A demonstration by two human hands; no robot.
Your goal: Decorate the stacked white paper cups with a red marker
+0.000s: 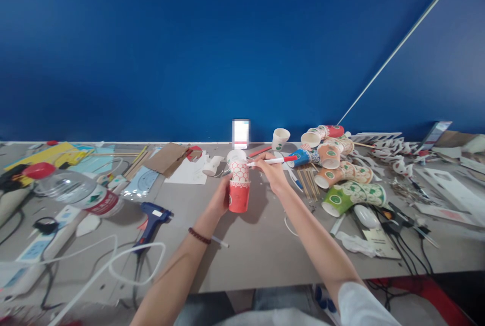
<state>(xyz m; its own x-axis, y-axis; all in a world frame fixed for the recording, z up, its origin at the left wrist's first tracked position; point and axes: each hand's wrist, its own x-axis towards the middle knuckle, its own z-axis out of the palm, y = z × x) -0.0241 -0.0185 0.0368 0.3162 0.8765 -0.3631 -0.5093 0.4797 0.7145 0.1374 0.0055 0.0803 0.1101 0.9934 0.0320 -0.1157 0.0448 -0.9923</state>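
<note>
Near the table's middle, my left hand [222, 196] is wrapped round the side of joined paper cups [239, 195], held upright. The lower cup is solid red; the upper part is white with red scale-like outlines. My right hand [270, 170] grips a white marker with a red end [278, 160], its tip at the right side of the white patterned part. Whether the tip touches the surface, I cannot tell. Behind my left hand lies a small white cup-like piece [212, 165], close to a white sheet [185, 172] with a red shape.
Several decorated joined cups [354, 194] lie to the right beside wooden sticks [308, 184]. At left are a blue glue gun [153, 222], a plastic bottle [81, 192] and a power strip [41, 250] with loose cables. A phone [241, 134] stands against the blue wall.
</note>
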